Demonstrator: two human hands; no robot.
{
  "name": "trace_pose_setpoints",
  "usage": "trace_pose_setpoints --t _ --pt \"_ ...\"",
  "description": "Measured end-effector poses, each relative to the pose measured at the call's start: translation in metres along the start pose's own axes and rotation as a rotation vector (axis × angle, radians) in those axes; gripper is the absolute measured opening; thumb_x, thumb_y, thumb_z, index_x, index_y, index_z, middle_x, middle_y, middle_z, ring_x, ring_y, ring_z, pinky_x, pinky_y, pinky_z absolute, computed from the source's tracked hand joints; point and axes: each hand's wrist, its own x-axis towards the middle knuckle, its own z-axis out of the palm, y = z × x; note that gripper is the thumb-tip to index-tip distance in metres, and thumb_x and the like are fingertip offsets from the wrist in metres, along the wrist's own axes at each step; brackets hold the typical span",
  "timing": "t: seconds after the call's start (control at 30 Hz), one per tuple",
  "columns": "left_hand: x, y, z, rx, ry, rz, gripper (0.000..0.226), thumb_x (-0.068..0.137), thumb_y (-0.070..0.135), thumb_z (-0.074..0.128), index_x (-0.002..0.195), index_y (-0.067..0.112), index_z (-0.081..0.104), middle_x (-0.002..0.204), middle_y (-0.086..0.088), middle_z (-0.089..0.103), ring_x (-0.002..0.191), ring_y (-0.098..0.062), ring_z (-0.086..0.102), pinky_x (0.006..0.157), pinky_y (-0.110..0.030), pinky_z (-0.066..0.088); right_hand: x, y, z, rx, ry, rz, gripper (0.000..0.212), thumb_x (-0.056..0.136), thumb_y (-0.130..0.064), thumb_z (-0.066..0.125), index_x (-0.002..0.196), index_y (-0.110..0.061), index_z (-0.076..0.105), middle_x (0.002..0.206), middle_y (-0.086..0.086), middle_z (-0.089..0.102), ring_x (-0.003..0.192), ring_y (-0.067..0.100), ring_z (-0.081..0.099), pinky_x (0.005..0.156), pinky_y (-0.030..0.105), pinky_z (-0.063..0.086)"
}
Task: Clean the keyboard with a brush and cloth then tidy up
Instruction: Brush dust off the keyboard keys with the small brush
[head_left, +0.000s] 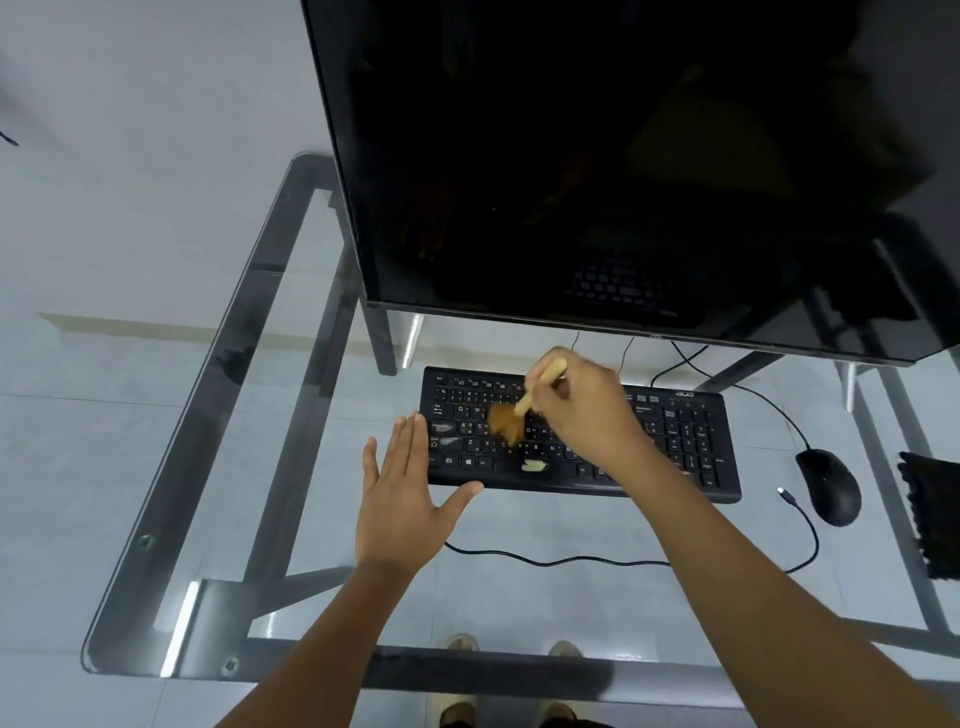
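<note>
The right hand (582, 410) has its grip closed round the pale handle of the brush (524, 410), whose brown bristles rest on the left-middle keys of the keyboard (691, 447). The left hand (402, 499) lies flat with fingers straight and holds nothing; it sits on the glass bench (218, 395) with its fingertips against the keyboard's left end and its thumb by the front edge.

To brush well, I judge it best to keep that left hand bracing the keyboard, hold the bristles at a shallow angle, and flick row by row toward one edge so dust leaves the gaps instead of settling back. A pale scrap (535, 466) near the space bar needs sweeping off.

The bristles are blurred, so their exact contact is unclear. The right forearm hides part of the keys. A dark cloth (930, 519) is cut off at the right edge, well apart from the keyboard, beyond the mouse (828, 486). The monitor (623, 156) is dark.
</note>
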Motion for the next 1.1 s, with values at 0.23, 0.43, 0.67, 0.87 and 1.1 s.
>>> trace_pose_setpoints --t 0.23,0.43,0.67,0.87,1.1 --pt "0.001 0.0 -0.001 -0.001 -0.011 -0.002 0.1 0.084 0.079 0.036 0.152 0.009 0.017 0.159 -0.005 0.023 0.148 -0.014 0.008 0.121 -0.046 0.004 -0.007 0.005 -0.004 0.115 -0.074 0.083 0.01 0.092 -0.012 0.058 0.086 -0.017 0.064 0.074 0.003 0.072 0.067 0.017 0.07 0.066 0.036 0.06" --pt "0.002 0.005 -0.006 -0.04 0.009 -0.003 0.104 0.081 0.08 0.037 0.153 0.009 0.011 0.16 -0.004 0.017 0.149 -0.014 0.002 0.119 -0.045 -0.008 -0.006 0.013 -0.024 0.127 0.1 0.066 0.012 0.091 -0.01 0.059 0.084 -0.018 0.063 0.068 -0.003 0.071 0.067 0.02 0.069 0.063 0.039 0.059" --pt "0.031 0.055 -0.011 -0.015 -0.005 0.177 0.098 0.085 0.073 0.04 0.152 0.007 0.013 0.16 -0.008 0.015 0.149 -0.019 0.003 0.12 -0.045 -0.002 -0.01 0.029 -0.042 0.079 0.174 0.05 0.012 0.091 -0.009 0.058 0.084 -0.018 0.062 0.067 -0.012 0.067 0.064 0.009 0.066 0.058 0.029 0.055" --pt "0.042 0.088 0.003 0.057 -0.165 0.248 0.107 0.081 0.076 0.04 0.153 0.01 -0.005 0.162 -0.004 -0.005 0.147 -0.015 -0.017 0.117 -0.041 -0.014 -0.017 0.043 -0.055 0.079 0.333 0.044 0.009 0.093 -0.014 0.058 0.087 -0.02 0.06 0.072 -0.008 0.066 0.063 0.015 0.064 0.058 0.027 0.052" --pt "0.041 0.093 0.013 0.105 -0.243 0.245 0.113 0.075 0.084 0.03 0.151 0.011 -0.012 0.161 -0.003 -0.011 0.145 -0.015 -0.023 0.116 -0.044 -0.016 -0.024 0.057 -0.065 -0.022 0.276 0.114 0.009 0.095 -0.021 0.057 0.089 -0.014 0.058 0.078 0.0 0.07 0.063 -0.001 0.063 0.059 0.012 0.049"
